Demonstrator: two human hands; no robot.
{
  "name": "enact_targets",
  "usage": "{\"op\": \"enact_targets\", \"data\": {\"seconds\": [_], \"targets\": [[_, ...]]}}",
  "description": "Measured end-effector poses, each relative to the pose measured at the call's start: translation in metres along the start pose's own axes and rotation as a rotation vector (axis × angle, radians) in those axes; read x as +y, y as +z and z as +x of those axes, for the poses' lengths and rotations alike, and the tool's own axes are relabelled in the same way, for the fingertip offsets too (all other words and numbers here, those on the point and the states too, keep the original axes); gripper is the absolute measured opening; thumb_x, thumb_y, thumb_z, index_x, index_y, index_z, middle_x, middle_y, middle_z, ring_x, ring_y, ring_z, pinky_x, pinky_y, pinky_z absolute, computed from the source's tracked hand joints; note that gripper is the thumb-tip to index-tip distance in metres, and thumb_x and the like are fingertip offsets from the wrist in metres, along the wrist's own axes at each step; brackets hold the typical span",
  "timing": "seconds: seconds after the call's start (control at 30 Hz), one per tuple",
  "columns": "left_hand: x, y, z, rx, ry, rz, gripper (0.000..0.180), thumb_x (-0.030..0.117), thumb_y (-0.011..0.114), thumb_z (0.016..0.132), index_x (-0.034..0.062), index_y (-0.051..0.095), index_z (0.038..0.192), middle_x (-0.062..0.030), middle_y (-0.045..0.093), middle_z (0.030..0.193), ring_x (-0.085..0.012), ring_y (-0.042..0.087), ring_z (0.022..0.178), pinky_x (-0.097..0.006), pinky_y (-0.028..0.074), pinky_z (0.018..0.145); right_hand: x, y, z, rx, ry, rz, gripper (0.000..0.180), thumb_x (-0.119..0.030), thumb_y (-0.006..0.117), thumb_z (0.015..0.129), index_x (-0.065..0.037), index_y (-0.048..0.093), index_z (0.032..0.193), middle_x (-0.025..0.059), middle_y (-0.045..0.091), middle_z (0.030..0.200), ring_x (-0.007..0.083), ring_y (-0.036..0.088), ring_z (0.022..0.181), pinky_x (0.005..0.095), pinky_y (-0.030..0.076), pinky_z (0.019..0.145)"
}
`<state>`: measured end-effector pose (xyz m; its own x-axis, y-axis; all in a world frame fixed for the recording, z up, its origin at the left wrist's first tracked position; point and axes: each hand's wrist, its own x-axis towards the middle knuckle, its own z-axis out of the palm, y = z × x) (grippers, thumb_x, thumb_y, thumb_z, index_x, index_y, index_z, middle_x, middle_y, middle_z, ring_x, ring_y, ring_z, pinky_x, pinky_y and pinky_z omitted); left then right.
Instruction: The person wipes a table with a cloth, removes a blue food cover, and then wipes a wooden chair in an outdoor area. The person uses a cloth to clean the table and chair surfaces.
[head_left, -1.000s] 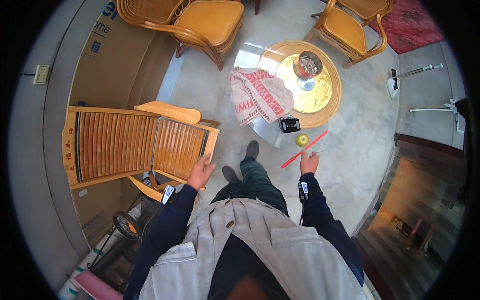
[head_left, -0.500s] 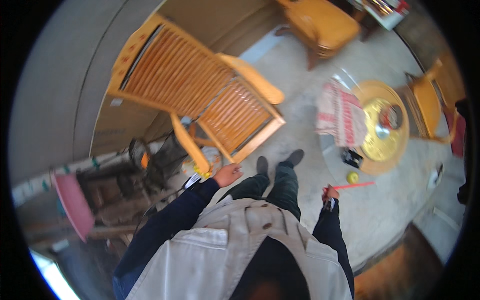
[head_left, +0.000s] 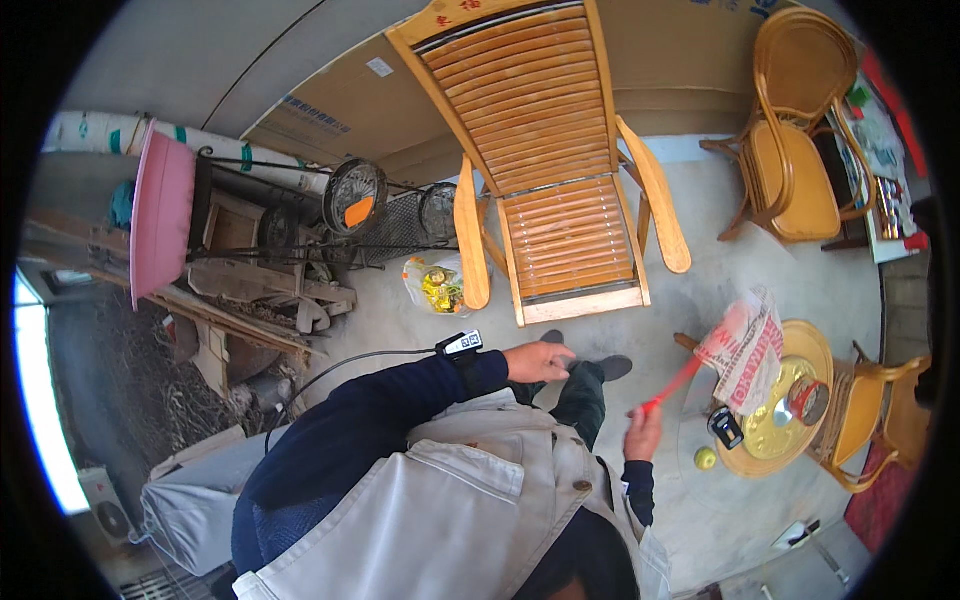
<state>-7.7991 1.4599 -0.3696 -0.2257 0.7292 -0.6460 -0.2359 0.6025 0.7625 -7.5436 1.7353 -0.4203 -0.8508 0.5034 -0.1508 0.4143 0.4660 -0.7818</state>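
My right hand is closed around one end of a thin red stick. The stick slants up and away to the right; its far end blurs against a white bag with red print. The bag lies on the edge of a round table. My left hand hangs in front of my body above my shoes, fingers loosely bent and a finger stretched out, nothing visible in it. A slatted wooden reclining chair stands just beyond that hand. A small black device is strapped to my left wrist.
Beside the chair sits a plastic bag with yellow packets. Left of it are a wheeled metal cart, scrap wood and a pink basin. A yellow-green apple-like fruit is near the table; rattan chairs stand at the right.
The view has turned, so the reclining chair appears straighter and farther right. The red stick has swung from pointing sideways to pointing up toward the bag. My left hand now shows farther right.
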Motion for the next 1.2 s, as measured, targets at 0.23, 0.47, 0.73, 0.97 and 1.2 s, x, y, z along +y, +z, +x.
{"op": "enact_targets", "data": {"seconds": [0.23, 0.47, 0.73, 0.97, 1.2], "targets": [[0.011, -0.005, -0.014, 0.182, 0.033, -0.434, 0.038, 0.026, 0.064, 0.113, 0.0078, 0.061, 0.146, -0.006, 0.077, 0.121, -0.0084, 0.062, 0.075, -0.025, 0.055, 0.068, -0.16, 0.068, 0.076, -0.9, -0.169, -0.046, 0.032, -0.022, 0.075, 0.101, -0.006, 0.064, 0.126, 0.0252, 0.076, 0.105, 0.0476, 0.073, 0.099, 0.0532, 0.059, 0.084], [-0.035, -0.11, -0.058, 0.78, -0.023, -0.766, 0.015, 0.025, 0.062, 0.113, 0.0118, 0.059, 0.107, -0.013, 0.08, 0.094, -0.0095, 0.05, 0.049, -0.028, 0.036, 0.042, -0.152, 0.095, 0.113, -0.659, -0.143, 0.014, 0.065, -0.025, 0.082, 0.096, -0.003, 0.057, 0.152, 0.0237, 0.077, 0.116, 0.0414, 0.075, 0.104, 0.0495, 0.06, 0.09], [-0.132, -0.284, -0.145, 1.202, 0.072, -0.86, 0.02, 0.029, 0.064, 0.113, 0.0106, 0.056, 0.112, -0.0151, 0.075, 0.083, -0.0107, 0.043, 0.046, -0.029, 0.032, 0.04, 0.002, 0.045, 0.049, -0.701, 0.137, -0.285, 0.054, -0.028, 0.079, 0.097, 0.0, 0.065, 0.141, 0.0257, 0.078, 0.112, 0.0426, 0.075, 0.108, 0.049, 0.06, 0.093], [-0.145, -0.356, -0.186, 1.334, 0.135, -1.01, 0.027, 0.033, 0.06, 0.116, 0.0069, 0.057, 0.119, -0.017, 0.077, 0.099, -0.0102, 0.041, 0.052, -0.03, 0.036, 0.046, 0.06, -0.013, -0.048, -0.694, 0.409, -0.303, 0.052, -0.027, 0.075, 0.1, 0.006, 0.065, 0.139, 0.022, 0.082, 0.096, 0.0287, 0.082, 0.076, 0.0411, 0.064, 0.075], [-0.154, -0.362, -0.168, 1.404, 0.026, -0.98, 0.022, 0.031, 0.061, 0.115, 0.0092, 0.056, 0.118, -0.0141, 0.075, 0.093, -0.0106, 0.045, 0.052, -0.03, 0.038, 0.047, 0.14, 0.006, -0.118, -0.488, 0.652, 0.039, 0.054, -0.033, 0.077, 0.099, 0.005, 0.069, 0.136, 0.0243, 0.082, 0.107, 0.0314, 0.082, 0.092, 0.042, 0.064, 0.085]]}}
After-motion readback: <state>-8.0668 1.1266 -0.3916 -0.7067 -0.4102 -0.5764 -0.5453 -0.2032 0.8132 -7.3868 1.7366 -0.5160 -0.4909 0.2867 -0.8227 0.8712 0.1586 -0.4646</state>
